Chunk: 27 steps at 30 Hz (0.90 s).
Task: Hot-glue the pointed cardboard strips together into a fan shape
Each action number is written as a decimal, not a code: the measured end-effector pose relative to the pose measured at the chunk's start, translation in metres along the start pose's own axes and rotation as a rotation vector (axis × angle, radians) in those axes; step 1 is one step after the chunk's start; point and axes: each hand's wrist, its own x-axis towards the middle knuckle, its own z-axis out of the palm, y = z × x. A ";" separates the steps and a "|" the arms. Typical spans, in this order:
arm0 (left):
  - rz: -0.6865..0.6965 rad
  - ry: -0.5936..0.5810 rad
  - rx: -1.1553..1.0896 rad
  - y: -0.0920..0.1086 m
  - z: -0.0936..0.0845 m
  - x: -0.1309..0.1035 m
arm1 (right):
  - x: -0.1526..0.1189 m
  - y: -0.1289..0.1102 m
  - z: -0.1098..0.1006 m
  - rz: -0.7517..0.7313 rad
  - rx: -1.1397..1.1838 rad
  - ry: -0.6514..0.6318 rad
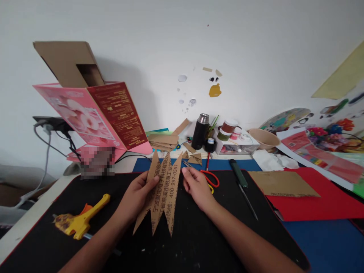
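My left hand (140, 191) pinches the left side of a brown cardboard piece (167, 193) over the black mat (193, 242). Pointed spikes stick out at the piece's top and bottom, and printed characters and a phone number cover its face. Just right of the cardboard is my right hand (197, 185), its fingers curled together; whether anything small is between them I cannot make out. Behind that hand lie scissors with red and yellow handles (212, 179), partly hidden by it.
A yellow glue gun (81, 220) lies at the left. Right of my hands are a green cutter (239, 173), a pointed metal tool (248, 201), a cardboard sheet (284, 183) and red sheets (327, 203). A black thermos (200, 132) and a pink box (85, 113) stand behind.
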 end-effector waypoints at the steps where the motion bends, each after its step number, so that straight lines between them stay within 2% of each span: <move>1: 0.023 -0.004 0.018 -0.003 -0.001 0.000 | 0.002 0.000 0.002 -0.009 0.003 -0.004; 5: 0.092 0.029 0.071 -0.011 -0.002 0.000 | 0.004 0.004 0.016 -0.045 -0.010 -0.028; 9: 0.082 0.038 0.107 -0.013 -0.004 -0.002 | 0.002 0.012 0.023 -0.068 0.063 -0.021; 16: -0.117 -0.075 0.174 -0.014 -0.008 -0.004 | 0.002 0.020 0.007 -0.074 0.045 -0.028; 22: -0.114 -0.054 0.109 -0.017 -0.002 -0.004 | 0.004 0.017 -0.006 -0.065 0.016 -0.071; 27: -0.091 -0.065 0.107 -0.017 -0.001 -0.009 | 0.005 0.018 -0.006 -0.049 0.090 -0.110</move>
